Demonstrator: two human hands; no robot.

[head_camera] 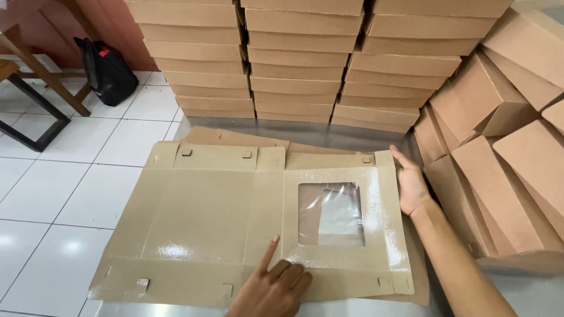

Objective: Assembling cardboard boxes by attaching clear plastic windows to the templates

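Observation:
A flat, unfolded brown cardboard box blank (200,217) with a clear plastic window (331,213) lies on a shiny metal table (346,138). My left hand (271,289) rests on the blank's near edge, index finger stretched out and pointing along a crease, other fingers curled. My right hand (410,183) presses flat against the blank's right side flap, fingers extended. Neither hand holds anything. More flat blanks (235,138) lie underneath, peeking out at the far side.
Three tall stacks of folded brown boxes (299,58) stand at the back of the table. Assembled boxes (499,152) lean in a pile at the right. A black bag (108,70) and wooden furniture legs (41,70) stand on the white tiled floor (53,194) at left.

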